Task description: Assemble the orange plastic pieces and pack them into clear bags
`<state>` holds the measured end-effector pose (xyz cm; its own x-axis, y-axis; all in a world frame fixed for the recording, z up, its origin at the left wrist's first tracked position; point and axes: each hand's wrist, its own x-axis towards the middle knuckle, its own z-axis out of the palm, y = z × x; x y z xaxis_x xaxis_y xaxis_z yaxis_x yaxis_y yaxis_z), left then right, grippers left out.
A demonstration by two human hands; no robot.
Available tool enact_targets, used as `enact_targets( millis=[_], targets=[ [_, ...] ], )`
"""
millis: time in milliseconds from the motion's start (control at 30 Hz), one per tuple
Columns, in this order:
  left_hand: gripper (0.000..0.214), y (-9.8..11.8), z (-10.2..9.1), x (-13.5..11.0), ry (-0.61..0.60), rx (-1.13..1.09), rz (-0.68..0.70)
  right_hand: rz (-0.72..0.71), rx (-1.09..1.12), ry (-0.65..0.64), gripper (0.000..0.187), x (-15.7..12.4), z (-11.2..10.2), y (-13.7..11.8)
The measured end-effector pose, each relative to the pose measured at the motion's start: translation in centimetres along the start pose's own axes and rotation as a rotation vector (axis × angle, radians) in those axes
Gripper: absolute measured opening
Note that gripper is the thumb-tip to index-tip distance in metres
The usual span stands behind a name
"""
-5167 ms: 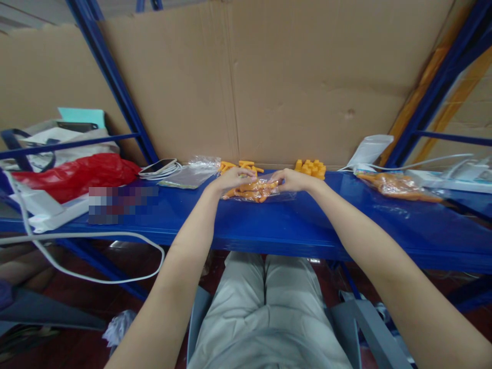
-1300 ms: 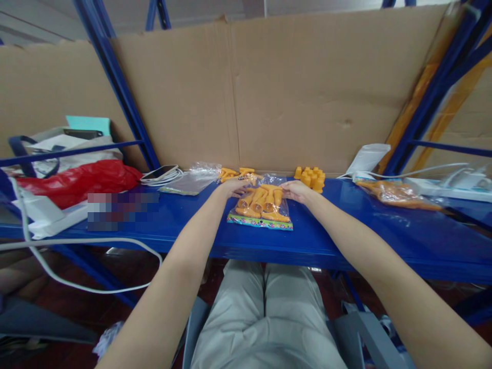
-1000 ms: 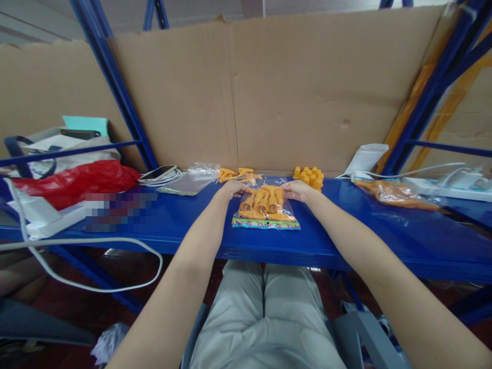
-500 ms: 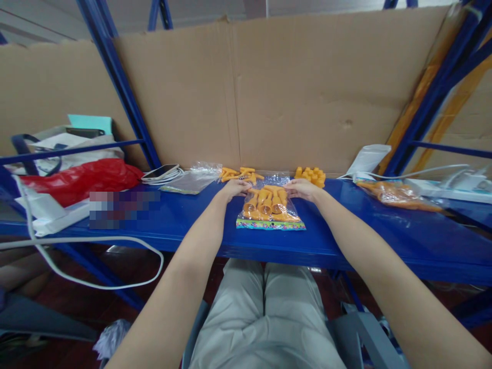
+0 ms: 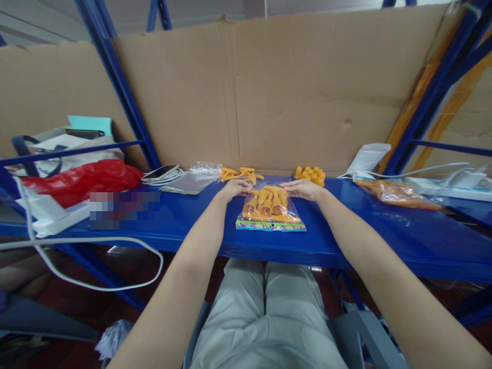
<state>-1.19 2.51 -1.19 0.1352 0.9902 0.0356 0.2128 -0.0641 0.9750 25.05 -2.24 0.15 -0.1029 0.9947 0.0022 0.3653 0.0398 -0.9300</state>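
Observation:
A clear plastic bag (image 5: 271, 225) with a colourful printed strip lies on the blue table in front of me, the strip towards my body. Several orange plastic pieces (image 5: 265, 201), some with flared cup-like ends, fill it. At the bag's far left corner, my left hand (image 5: 237, 189) is closed on the plastic. My right hand (image 5: 302, 189) grips the far right corner, its fingers pinched over the edge. Just behind my left hand lie loose orange T-shaped pieces (image 5: 246, 174). Past my right hand sits a cluster of orange blocky pieces (image 5: 310, 175).
Flat clear bags (image 5: 192, 180) and a phone with a white cable (image 5: 163, 173) lie left. A filled bag of orange parts (image 5: 397, 193) and a power strip (image 5: 457, 189) are right. Cardboard (image 5: 284, 92) walls the back. A white cable (image 5: 154, 279) loops below the table's left edge.
The bag's far edge has been folded down, so less clear film stands up between my hands. My right hand has shifted slightly inward; the bag stays in place.

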Motion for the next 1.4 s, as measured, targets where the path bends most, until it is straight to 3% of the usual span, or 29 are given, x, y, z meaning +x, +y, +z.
enact_targets(
  millis=[200,400,667,833,1033,1233,1400],
  targets=[
    [0.028,-0.06,-0.24,0.05,-0.01,-0.048,-0.008,-0.014,-0.072,0.024,0.022,-0.05,0.09,0.01],
    [0.027,-0.07,-0.26,-0.11,-0.002,-0.076,0.017,-0.032,-0.07,0.078,0.008,0.16,0.27,0.28],
    [0.029,-0.25,-0.43,-0.28,-0.025,-0.068,0.05,-0.013,-0.074,0.106,0.008,0.12,0.04,0.44],
    [0.023,-0.27,-0.13,-0.19,-0.024,-0.04,0.069,0.005,0.112,0.049,0.011,0.45,-0.19,0.86],
    [0.016,-0.22,0.36,0.21,0.017,0.067,0.142,0.049,0.28,0.054,0.022,0.06,0.2,0.29],
    [0.014,-0.32,0.45,0.54,0.053,0.22,0.246,0.053,0.304,0.073,0.021,0.02,0.41,0.08],
    [0.013,-0.3,0.18,0.66,0.013,0.253,0.32,0.061,0.249,0.056,0.023,0.67,0.28,0.49]
  ],
)
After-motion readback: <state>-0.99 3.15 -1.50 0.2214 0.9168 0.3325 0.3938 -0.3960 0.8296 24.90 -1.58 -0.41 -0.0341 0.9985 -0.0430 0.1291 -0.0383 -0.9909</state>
